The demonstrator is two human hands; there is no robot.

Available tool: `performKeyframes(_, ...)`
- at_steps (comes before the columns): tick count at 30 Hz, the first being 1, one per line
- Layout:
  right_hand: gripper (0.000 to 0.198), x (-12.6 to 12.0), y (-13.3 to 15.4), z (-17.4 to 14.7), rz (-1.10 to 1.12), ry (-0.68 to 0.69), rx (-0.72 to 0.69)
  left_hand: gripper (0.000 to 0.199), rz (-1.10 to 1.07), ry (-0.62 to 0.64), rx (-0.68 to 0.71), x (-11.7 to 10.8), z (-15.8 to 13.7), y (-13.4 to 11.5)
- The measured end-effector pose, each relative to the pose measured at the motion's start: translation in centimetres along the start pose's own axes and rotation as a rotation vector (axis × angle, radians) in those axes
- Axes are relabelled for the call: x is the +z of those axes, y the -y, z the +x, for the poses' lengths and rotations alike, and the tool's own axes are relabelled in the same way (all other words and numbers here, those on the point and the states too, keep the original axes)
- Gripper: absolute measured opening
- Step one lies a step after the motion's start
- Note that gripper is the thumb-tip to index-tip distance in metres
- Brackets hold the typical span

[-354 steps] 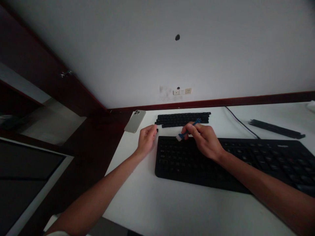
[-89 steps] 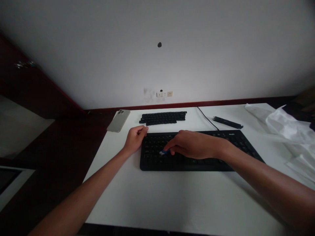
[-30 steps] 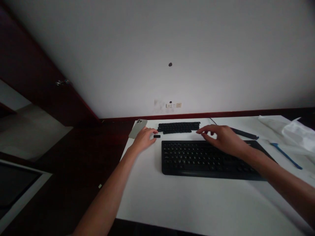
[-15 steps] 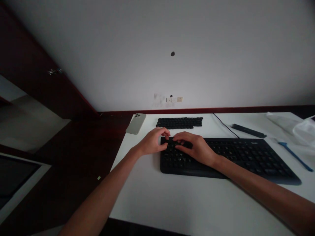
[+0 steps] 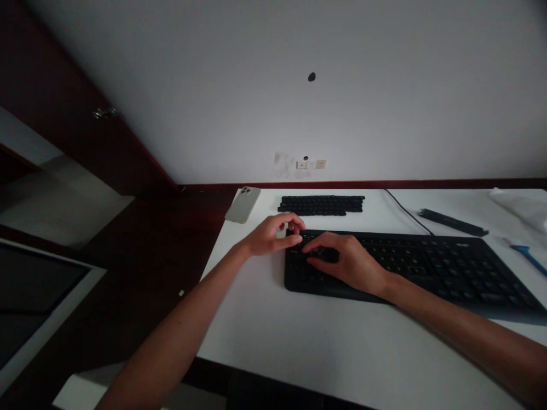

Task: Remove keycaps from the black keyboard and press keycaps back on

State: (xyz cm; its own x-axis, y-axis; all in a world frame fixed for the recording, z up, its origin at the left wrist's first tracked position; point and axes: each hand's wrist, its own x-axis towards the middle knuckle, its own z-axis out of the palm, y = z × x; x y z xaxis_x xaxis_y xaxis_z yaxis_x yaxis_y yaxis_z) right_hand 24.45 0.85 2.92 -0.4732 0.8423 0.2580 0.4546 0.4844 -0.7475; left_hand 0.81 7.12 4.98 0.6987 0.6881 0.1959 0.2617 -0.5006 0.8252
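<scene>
A black keyboard (image 5: 412, 256) lies on the white table, its left part bearing dark keys and bare-looking spots that are hard to tell apart. Over its upper left corner is my left hand (image 5: 276, 234), fingers curled and thumb held apart, with nothing visible between them. My right hand (image 5: 352, 262) rests above the left part of the keyboard. Its thumb and forefinger come close together in a pinch over the keys; whatever is between the tips is too small and dark to make out. Behind the keyboard, black keycaps (image 5: 322, 204) lie in tight rows.
A phone (image 5: 243, 205) lies at the table's (image 5: 273, 336) back left corner. Right of the keycaps are a cable (image 5: 408, 212), a long black strip (image 5: 453, 222), a blue tool (image 5: 530, 259) and a white plastic bag (image 5: 523, 208). Wall sockets (image 5: 311, 164) sit behind.
The view has shifted, so the table sits slightly higher and further right. My right thumb and forefinger have drawn a little closer together over the keys; my left hand stays at the keyboard's corner.
</scene>
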Motion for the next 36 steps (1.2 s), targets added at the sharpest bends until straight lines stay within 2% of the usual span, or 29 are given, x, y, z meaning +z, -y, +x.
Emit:
performKeyframes(3,0.020,0.8,0.3,-0.4,-0.015,0.019,-0.019,0.022,0.004,-0.030,-0.047,-0.2,0.0,0.5)
performKeyframes(8,0.020,1.6,0.0,-0.9,-0.031,0.044,-0.084,0.027,0.000,0.150,-0.155,-0.3,-0.3,1.0)
performKeyframes(16,0.015,1.5,-0.2,-0.9,-0.051,0.056,-0.136,0.028,0.015,0.346,-0.185,-0.8,-0.4,1.4)
performKeyframes(29,0.015,1.8,-0.6,-1.2,-0.070,0.046,-0.246,0.028,0.076,0.392,-0.209,-0.5,-0.3,1.0)
performKeyframes(36,0.017,1.7,0.2,-1.5,-0.201,0.063,-0.354,0.030,0.095,0.409,-0.242,-0.4,-0.2,0.8)
